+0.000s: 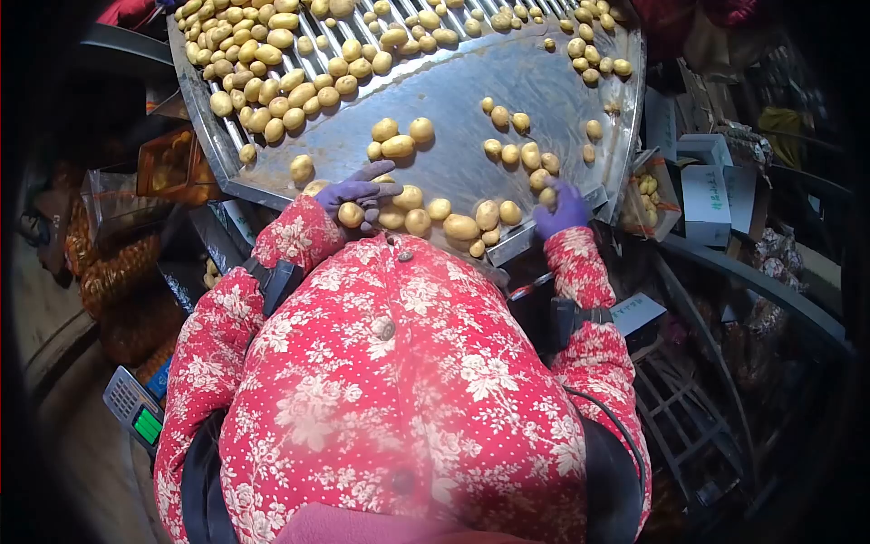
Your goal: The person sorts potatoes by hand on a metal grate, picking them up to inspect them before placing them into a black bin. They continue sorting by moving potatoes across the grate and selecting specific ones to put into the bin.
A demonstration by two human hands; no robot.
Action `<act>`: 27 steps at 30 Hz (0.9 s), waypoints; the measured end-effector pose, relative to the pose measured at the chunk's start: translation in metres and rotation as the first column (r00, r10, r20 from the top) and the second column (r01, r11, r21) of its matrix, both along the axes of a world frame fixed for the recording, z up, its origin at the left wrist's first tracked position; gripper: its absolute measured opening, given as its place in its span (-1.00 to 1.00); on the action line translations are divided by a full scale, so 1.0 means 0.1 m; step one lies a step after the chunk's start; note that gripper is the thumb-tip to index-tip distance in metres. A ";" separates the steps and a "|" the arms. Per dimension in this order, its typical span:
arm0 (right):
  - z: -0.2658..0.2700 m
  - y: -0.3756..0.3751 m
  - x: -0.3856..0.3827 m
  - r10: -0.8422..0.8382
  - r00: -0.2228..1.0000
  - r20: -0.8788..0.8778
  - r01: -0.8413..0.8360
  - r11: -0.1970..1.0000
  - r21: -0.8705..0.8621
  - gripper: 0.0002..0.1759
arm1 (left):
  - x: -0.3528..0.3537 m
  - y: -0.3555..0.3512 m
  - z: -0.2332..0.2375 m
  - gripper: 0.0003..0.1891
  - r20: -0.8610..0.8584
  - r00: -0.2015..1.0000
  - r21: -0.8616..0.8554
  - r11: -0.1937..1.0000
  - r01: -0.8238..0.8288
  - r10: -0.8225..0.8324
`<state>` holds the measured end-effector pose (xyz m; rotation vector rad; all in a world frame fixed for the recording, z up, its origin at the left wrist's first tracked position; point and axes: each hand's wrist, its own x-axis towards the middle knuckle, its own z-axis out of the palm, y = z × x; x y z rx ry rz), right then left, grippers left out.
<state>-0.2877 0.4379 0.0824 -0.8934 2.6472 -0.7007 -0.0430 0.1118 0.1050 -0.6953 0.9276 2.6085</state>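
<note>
My left hand (358, 193), in a purple-grey glove, is at the near left edge of the metal table (453, 118). Its fingers stretch rightward, apart, above the potatoes, and one potato (351, 214) rests against its palm side. At the near right corner, my right hand (564, 210) in a purple glove has its thumb and fingertips around a small potato (547, 197). Between both hands a row of potatoes (461, 227) lies along the near edge. A few others (397, 147) sit just beyond my left hand.
Many potatoes (268, 54) cover the metal rollers (313, 56) at the back left. Smaller ones (580, 47) lie at the back right. Orange crates and net bags (118, 272) stand left; white boxes (706, 193) and a bag of potatoes (649, 195) stand right.
</note>
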 end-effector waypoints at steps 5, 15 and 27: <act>0.12 -0.19 0.30 0.277 0.942 0.190 -0.328 0.880 0.344 -0.44 | 0.00 0.08 -0.01 -0.45 -0.112 0.993 -0.053 0.998 0.031 -0.037; 0.29 -0.93 0.70 0.268 0.481 0.835 0.229 0.880 -0.415 -0.35 | 0.09 0.21 -0.53 -0.16 -0.762 0.644 0.011 0.995 -0.097 0.071; -0.23 -0.58 0.53 0.368 0.929 0.049 -0.370 0.905 0.209 -0.39 | 0.15 -0.06 -0.49 -0.49 -0.032 0.959 0.501 0.835 -0.229 0.282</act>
